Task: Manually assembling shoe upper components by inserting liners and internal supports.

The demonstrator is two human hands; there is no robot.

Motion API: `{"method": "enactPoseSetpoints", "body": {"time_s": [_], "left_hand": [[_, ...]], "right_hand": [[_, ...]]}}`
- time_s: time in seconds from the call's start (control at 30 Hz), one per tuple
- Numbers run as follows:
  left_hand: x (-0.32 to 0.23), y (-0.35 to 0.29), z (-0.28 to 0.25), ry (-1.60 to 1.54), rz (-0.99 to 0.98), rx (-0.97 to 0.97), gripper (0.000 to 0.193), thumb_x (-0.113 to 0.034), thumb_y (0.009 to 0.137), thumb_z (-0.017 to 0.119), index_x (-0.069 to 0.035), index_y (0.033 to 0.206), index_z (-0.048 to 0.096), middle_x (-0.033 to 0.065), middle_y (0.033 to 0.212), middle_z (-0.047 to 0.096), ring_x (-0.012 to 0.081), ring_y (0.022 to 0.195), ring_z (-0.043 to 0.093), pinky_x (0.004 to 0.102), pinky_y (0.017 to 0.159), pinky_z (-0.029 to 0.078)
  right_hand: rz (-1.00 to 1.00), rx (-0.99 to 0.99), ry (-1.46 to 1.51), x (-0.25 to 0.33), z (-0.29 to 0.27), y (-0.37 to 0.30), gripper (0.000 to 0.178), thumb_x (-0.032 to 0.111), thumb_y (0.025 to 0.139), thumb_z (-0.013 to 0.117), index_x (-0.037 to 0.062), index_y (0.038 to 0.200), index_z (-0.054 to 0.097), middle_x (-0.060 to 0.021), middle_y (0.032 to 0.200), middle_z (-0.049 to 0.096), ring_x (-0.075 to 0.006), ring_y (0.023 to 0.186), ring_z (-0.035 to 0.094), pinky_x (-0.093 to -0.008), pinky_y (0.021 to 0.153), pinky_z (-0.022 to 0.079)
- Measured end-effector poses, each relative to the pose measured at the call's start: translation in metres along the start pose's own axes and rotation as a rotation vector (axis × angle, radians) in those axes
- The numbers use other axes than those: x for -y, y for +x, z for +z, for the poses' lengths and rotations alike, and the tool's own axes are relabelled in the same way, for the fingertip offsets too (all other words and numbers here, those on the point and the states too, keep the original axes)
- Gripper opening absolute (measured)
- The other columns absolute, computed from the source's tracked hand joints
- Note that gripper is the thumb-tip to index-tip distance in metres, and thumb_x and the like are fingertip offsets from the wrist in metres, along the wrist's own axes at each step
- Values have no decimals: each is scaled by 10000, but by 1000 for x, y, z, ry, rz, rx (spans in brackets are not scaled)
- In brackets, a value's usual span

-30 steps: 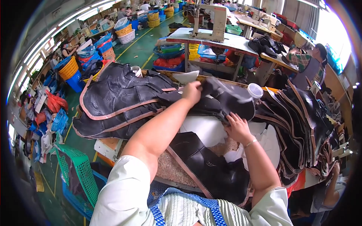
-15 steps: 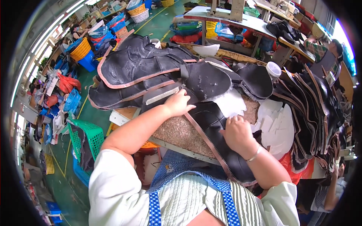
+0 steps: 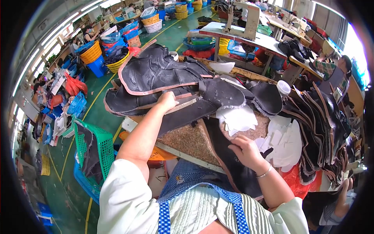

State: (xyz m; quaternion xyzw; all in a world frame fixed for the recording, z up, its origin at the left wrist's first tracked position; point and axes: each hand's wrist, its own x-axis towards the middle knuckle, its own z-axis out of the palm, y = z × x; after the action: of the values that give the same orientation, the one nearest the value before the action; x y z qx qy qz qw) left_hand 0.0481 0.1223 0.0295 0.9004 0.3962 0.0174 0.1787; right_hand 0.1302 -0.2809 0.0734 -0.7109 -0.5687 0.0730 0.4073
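Note:
My left hand (image 3: 167, 101), fingers curled and closed, is at the front edge of stacked black leather shoe-upper pieces (image 3: 152, 70) with pinkish borders. It touches a pale strip (image 3: 183, 106) there; what the fingers grip is hidden. My right hand (image 3: 246, 152), thumb apart and fingers bent, grips the right side of a long black leather piece (image 3: 222, 146) running down over the table's near edge, its outline blurred. A rounded black piece (image 3: 222, 93) and another black piece (image 3: 267, 97) lie beyond my hands.
White sheet pieces (image 3: 237, 119) lie on the brown worktop (image 3: 183, 138), with more white cut pieces (image 3: 282, 144) at right. A thick row of black pieces (image 3: 319, 124) stands beyond them. A white tub (image 3: 283, 88) is behind; a green basket (image 3: 105, 146) stands at left.
My left hand has moved from the long black piece up and left to the stack. The long piece has shifted toward me under my right hand, which has moved slightly nearer.

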Motion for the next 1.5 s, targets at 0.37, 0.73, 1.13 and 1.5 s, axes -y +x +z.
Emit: {"method": "enactPoseSetpoints", "body": {"time_s": [0.37, 0.73, 1.13, 1.5], "left_hand": [[-137, -154, -111, -234, 916, 199, 168, -89, 866, 625, 6, 998, 668, 158, 820, 684, 213, 627, 685, 346, 618, 528], [-132, -210, -128, -429, 965, 539, 157, -67, 927, 578, 36, 1020, 650, 162, 897, 679, 250, 843, 674, 336, 762, 512], [-129, -234, -122, -398, 928, 296, 337, -217, 759, 821, 6, 960, 667, 112, 832, 672, 214, 728, 645, 308, 674, 500], [-127, -239, -114, -459, 1010, 188, 227, -136, 760, 794, -18, 924, 689, 119, 845, 694, 261, 748, 674, 320, 666, 514]], "right_hand": [[-280, 291, 46, 79, -54, 42, 153, 131, 798, 733, 4, 847, 664, -141, 774, 641, -334, 745, 627, -407, 680, 512], [-95, 74, 215, 91, -52, 25, 232, 92, 732, 828, 11, 791, 619, -127, 921, 683, -231, 690, 649, -290, 624, 510], [-92, -78, 103, 101, -45, 12, 253, 124, 731, 836, 22, 765, 607, -98, 685, 634, -249, 577, 624, -301, 531, 489], [-55, -111, 46, 118, -48, 10, 248, 128, 757, 807, 20, 895, 632, -95, 702, 632, -255, 563, 630, -311, 497, 484]]}}
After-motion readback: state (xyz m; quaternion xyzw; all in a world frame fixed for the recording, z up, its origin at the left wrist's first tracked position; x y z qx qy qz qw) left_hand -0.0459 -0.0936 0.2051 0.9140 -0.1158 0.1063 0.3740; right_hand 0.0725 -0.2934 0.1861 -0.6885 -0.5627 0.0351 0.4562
